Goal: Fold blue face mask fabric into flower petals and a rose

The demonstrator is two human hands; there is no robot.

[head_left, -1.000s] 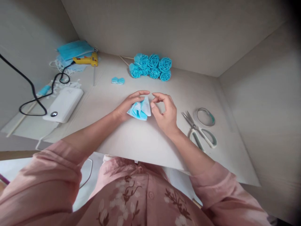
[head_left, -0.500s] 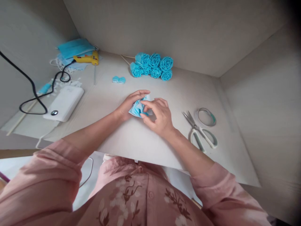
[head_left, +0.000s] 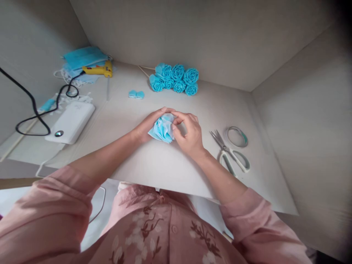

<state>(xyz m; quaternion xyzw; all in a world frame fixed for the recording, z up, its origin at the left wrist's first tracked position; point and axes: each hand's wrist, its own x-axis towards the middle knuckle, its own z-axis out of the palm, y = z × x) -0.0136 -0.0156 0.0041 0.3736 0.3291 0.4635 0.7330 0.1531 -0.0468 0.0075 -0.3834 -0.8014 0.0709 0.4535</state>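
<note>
A ruffled light-blue and white fabric flower [head_left: 162, 128] is held above the near middle of the table. My left hand [head_left: 148, 126] is closed round its far and left side, with most of the fingers hidden behind it. At its right edge my right hand [head_left: 189, 134] pinches the thin layers between thumb and forefinger. Beyond my hands, several finished blue fabric roses [head_left: 178, 75] lie in two rows, with thin sticks [head_left: 144, 70] poking out at the left. A small blue bow-shaped piece [head_left: 136, 94] lies on the table to their left.
Scissors [head_left: 224, 148] and a tape roll [head_left: 235, 137] lie on the right. On the left are a white power bank [head_left: 72, 123], a yellow glue gun [head_left: 99, 69] with a black cord, blue face masks [head_left: 84, 57], white scraps [head_left: 79, 98] and a stick [head_left: 20, 138].
My right hand has shifted from the front of the flower to its right edge, uncovering more of the ruffled layers. The whole view has moved slightly.
</note>
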